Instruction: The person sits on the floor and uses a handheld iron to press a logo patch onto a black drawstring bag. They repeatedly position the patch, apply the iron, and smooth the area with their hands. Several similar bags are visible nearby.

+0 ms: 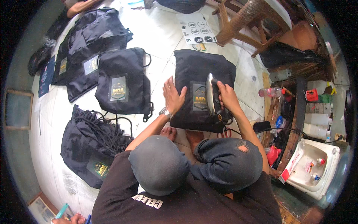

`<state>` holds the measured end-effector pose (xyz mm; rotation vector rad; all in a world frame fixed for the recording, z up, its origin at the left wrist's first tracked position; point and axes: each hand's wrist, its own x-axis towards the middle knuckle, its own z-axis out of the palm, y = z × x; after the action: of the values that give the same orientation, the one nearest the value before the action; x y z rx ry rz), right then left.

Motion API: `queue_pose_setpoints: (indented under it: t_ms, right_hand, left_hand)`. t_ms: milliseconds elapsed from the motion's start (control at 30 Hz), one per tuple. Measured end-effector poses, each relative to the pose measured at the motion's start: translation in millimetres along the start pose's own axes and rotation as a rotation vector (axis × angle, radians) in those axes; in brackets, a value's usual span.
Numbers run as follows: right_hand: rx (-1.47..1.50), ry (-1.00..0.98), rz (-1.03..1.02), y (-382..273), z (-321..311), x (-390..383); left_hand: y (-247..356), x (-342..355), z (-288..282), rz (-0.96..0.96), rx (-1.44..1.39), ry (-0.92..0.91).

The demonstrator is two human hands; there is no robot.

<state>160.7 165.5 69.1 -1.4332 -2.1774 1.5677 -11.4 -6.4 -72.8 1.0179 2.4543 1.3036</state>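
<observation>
A black drawstring bag lies flat on the floor in front of me. On its middle is a clear film with a gold emblem. My right hand grips a clothes iron, whose silver side faces left over the film's right part. Whether the iron presses on the film or is lifted, I cannot tell. My left hand, a watch at its wrist, is open with fingers spread over the bag's left edge.
More black drawstring bags with similar films lie to the left, and a heap of bags with cords lies nearer. A printed sheet and a wooden stool are beyond. Rightward are a plastic bottle and a white basin.
</observation>
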Motion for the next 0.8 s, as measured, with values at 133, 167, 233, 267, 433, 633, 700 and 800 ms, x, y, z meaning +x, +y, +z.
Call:
queue_pose_setpoints:
  t_ms: [133, 167, 233, 267, 433, 633, 700, 800]
  right_hand:
    - [-0.245, 0.097, -0.113, 12.8, 19.9, 25.9]
    - [-0.315, 0.142, -0.154, 15.3, 25.2, 29.7]
    - [-0.310, 0.223, -0.180, 20.3, 32.1, 27.1]
    - [-0.332, 0.195, -0.157, 20.3, 31.8, 28.0]
    - [-0.315, 0.187, -0.071, 9.3, 33.1, 19.3]
    - [-0.354, 0.189, -0.092, 1.6, 27.5, 13.5]
    - [-0.379, 0.181, -0.097, 7.5, 22.7, 11.6]
    - [-0.417, 0.181, -0.084, 22.3, 13.1, 7.0]
  left_hand:
    - [26.1, -1.3, -15.9, 0.456, 0.328, -0.309]
    - [30.3, -2.2, -15.5, 0.523, 0.394, -0.378]
    - [32.7, -3.6, -14.0, 0.497, 0.489, -0.401]
    - [31.8, -5.0, -12.8, 0.496, 0.507, -0.401]
    - [26.6, -9.1, -10.4, 0.492, 0.504, -0.406]
    - [29.0, -6.7, -10.6, 0.472, 0.522, -0.419]
    - [26.7, -7.6, -9.0, 0.475, 0.539, -0.412]
    - [21.1, -9.8, -5.4, 0.481, 0.545, -0.401]
